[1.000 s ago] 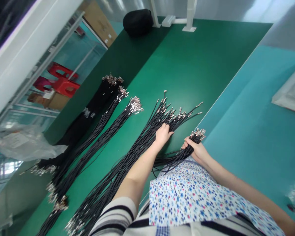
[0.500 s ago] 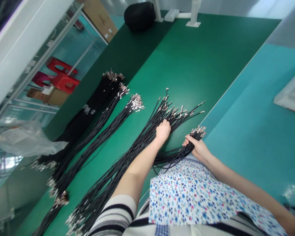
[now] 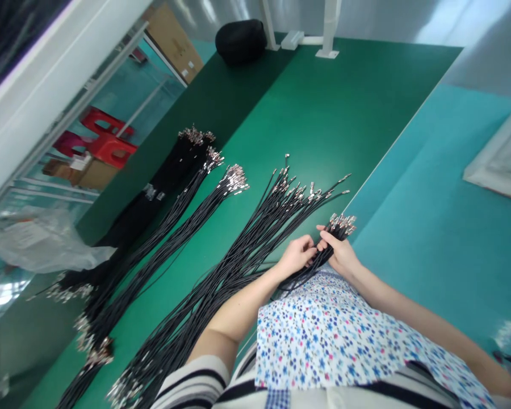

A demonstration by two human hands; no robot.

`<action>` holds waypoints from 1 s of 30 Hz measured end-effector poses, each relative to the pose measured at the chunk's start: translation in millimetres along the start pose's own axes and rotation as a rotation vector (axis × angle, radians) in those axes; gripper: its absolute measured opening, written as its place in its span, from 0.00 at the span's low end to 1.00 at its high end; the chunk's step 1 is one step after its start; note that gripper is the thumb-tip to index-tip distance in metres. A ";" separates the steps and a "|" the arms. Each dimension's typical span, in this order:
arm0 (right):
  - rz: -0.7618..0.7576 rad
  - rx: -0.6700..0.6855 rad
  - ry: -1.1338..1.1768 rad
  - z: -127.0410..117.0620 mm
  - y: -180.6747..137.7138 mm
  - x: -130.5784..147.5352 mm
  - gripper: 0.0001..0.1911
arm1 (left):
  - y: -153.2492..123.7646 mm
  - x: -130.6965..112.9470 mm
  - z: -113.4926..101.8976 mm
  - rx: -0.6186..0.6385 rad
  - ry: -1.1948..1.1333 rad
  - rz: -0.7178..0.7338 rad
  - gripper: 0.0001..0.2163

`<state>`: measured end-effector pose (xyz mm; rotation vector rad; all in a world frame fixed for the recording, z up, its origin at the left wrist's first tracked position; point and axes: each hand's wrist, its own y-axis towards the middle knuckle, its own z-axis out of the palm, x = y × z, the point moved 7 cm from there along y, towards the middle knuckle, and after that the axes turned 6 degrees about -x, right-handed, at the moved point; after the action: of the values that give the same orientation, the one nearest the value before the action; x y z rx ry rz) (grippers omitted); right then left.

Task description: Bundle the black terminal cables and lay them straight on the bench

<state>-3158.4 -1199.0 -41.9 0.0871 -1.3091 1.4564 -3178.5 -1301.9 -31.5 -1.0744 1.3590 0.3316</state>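
My right hand (image 3: 341,253) is wrapped round a bundle of black cables (image 3: 323,257), just below their shiny metal end terminals, at the table's near edge. Close beside it, my left hand (image 3: 298,254) is closed with curled fingertips against the same bundle. What those fingers pinch, if anything, is hidden. Left of my hands, a larger spread of loose black cables (image 3: 238,250) lies slantwise, its metal ends fanned out at the top. The lower part of the held bundle passes behind my left forearm.
Further left lie a tied cable bunch (image 3: 191,207) and a thick dark bundle (image 3: 136,213). A clear plastic bag (image 3: 46,241) rests beside them. On the green table (image 3: 344,113), a black pouch (image 3: 241,42) and white post (image 3: 329,34) stand at the far end.
My left hand has left the spread cables and moved right and towards me, up to the bundle in my right hand. The right hand keeps its hold.
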 end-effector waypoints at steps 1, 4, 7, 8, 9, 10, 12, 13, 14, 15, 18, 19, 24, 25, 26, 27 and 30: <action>-0.005 -0.024 -0.033 -1.2 0.0 0.9 0.15 | -2.4 3.2 5.6 -0.001 -0.046 -0.012 0.06; 0.017 -0.045 -0.146 -3.4 0.4 3.4 0.13 | -7.9 4.3 3.3 -0.125 0.035 0.040 0.06; 0.065 -0.028 -0.213 -6.0 1.8 4.2 0.14 | -11.3 -7.4 -10.4 -0.240 0.268 0.174 0.08; 0.078 -0.029 -0.210 -7.7 2.6 3.8 0.14 | -10.0 -12.3 -13.4 -0.231 0.327 0.228 0.09; 0.086 -0.034 -0.189 -9.7 3.6 3.2 0.15 | -6.7 -16.4 -16.0 -0.210 0.374 0.278 0.10; 0.091 -0.037 -0.156 -11.3 4.7 2.3 0.15 | -1.4 -19.1 -19.5 -0.197 0.417 0.315 0.11; 0.097 -0.022 -0.077 -12.7 6.8 -0.3 0.15 | 15.7 -19.8 -30.5 -0.240 0.522 0.332 0.11; 0.096 -0.008 -0.049 -12.5 7.8 -1.3 0.15 | 26.5 -18.1 -37.2 -0.292 0.589 0.312 0.10; 0.091 0.008 -0.034 -11.9 8.8 -1.9 0.15 | 37.8 -15.8 -42.9 -0.343 0.665 0.281 0.09; 0.089 0.025 -0.032 -11.2 9.7 -2.6 0.15 | 48.8 -13.4 -46.9 -0.385 0.742 0.248 0.09; 0.097 0.052 -0.040 -10.4 12.9 -4.4 0.14 | 76.2 -8.0 -49.0 -0.417 0.927 0.149 0.10; 0.100 0.053 -0.038 -10.9 14.1 -4.9 0.14 | 82.5 -7.0 -48.2 -0.407 0.963 0.121 0.09; 0.122 0.048 -0.025 -13.3 19.4 -8.3 0.13 | 97.1 -6.4 -51.5 -0.340 0.892 0.085 0.04; 0.126 0.050 -0.025 -13.0 19.8 -8.7 0.13 | 96.9 -6.7 -54.9 -0.347 0.853 0.094 0.03; 0.129 0.051 -0.025 -12.5 20.1 -8.9 0.13 | 95.5 -7.3 -58.9 -0.360 0.815 0.105 0.03; 0.129 0.051 -0.026 -11.9 20.2 -8.9 0.12 | 92.9 -7.8 -62.9 -0.371 0.777 0.117 0.03; 0.121 0.055 -0.029 -10.0 20.3 -8.4 0.11 | 80.7 -8.9 -68.8 -0.330 0.613 0.135 0.04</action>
<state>-3164.3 -1192.3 -64.4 0.0661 -1.3174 1.5996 -3283.4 -1310.0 -47.5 -1.4318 1.9759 0.3469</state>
